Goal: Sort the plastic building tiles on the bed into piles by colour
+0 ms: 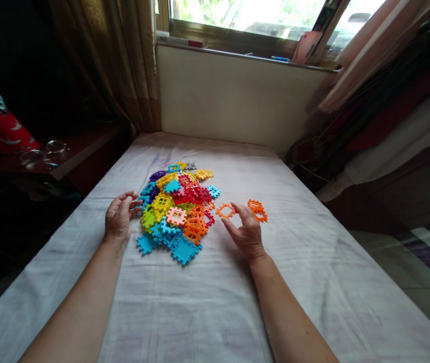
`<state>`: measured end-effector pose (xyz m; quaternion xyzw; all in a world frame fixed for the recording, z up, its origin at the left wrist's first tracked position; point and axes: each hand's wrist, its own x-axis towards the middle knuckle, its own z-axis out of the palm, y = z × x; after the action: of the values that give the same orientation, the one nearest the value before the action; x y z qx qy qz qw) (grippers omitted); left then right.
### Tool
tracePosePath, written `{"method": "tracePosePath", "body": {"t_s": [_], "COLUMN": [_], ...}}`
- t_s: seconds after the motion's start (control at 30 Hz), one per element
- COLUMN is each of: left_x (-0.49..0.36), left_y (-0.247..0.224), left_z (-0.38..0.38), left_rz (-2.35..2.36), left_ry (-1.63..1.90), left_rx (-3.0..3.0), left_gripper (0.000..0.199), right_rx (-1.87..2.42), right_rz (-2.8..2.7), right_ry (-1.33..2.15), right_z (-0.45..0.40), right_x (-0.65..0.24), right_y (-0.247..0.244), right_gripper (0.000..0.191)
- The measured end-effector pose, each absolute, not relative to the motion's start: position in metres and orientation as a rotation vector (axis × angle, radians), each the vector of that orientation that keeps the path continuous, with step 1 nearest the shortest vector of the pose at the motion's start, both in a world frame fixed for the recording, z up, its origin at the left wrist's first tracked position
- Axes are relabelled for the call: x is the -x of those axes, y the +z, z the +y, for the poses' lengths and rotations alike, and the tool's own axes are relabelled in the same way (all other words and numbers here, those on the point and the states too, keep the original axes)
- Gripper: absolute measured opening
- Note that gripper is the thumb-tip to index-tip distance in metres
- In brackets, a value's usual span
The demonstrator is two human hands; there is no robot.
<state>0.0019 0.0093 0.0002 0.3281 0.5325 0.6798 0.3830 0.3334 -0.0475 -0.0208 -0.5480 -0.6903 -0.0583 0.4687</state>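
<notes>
A heap of colourful interlocking plastic building tiles [162, 202] lies on the sheet between my hands. At the heap's left edge is my left hand [120, 214], its fingers loosely bent and apart, near some blue tiles; whether the fingertips touch them I cannot tell. To the right of the heap, my right hand [246, 229] has thumb and forefinger at the edges of an orange open-frame tile [225, 210]. Just beyond that hand lie a few more orange tiles [257, 210], set apart from the heap. A large blue tile [185, 249] sits at the heap's near end.
The pale sheet [184, 312] covers a bed against a wall [230, 96] under a window. On the left, a dark table [82, 151] bears glasses [41, 155] and a red patterned container [5, 133]. Clothes [400, 131] hang at the right.
</notes>
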Motion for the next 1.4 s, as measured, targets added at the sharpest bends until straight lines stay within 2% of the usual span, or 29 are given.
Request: {"method": "tracePosePath", "body": {"t_s": [0.17,0.4,0.57,0.73,0.8,0.87,0.97,1.2,1.4], "left_x": [-0.002,-0.002,-0.003,-0.004,-0.005,-0.004,-0.004,-0.003,-0.003], "left_y": [-0.001,0.000,0.000,0.002,0.003,0.003,0.004,0.002,0.001], "left_z": [0.010,0.009,0.009,0.008,0.007,0.007,0.007,0.009,0.009], "left_rz": [1.355,1.345,1.360,1.361,1.365,1.362,1.350,1.348,1.350], "left_ry": [1.738,1.742,1.737,1.726,1.724,1.721,1.722,1.734,1.740], "left_rx": [-0.846,-0.847,-0.844,-0.842,-0.833,-0.829,-0.823,-0.807,-0.837], "left_gripper": [0.030,0.031,0.031,0.031,0.031,0.030,0.031,0.029,0.028], "right_rx": [1.785,2.160,1.942,1.415,1.267,1.169,1.138,1.152,1.412], "right_rz": [-1.312,-1.065,-1.287,-1.803,-1.966,-2.095,-2.219,-2.220,-1.841], "right_ry": [-0.305,-0.206,-0.285,-0.047,0.027,0.072,0.106,0.096,-0.113], "right_z": [-0.041,-0.044,-0.043,-0.054,-0.061,-0.065,-0.068,-0.065,-0.051], "right_x": [-0.388,-0.416,-0.390,-0.323,-0.300,-0.287,-0.282,-0.282,-0.320], "right_y": [-0.030,-0.036,-0.030,-0.014,-0.008,-0.004,-0.001,-0.006,-0.014], "right_gripper": [0.047,0.045,0.033,0.021,0.021,0.028,0.037,0.037,0.031]}}
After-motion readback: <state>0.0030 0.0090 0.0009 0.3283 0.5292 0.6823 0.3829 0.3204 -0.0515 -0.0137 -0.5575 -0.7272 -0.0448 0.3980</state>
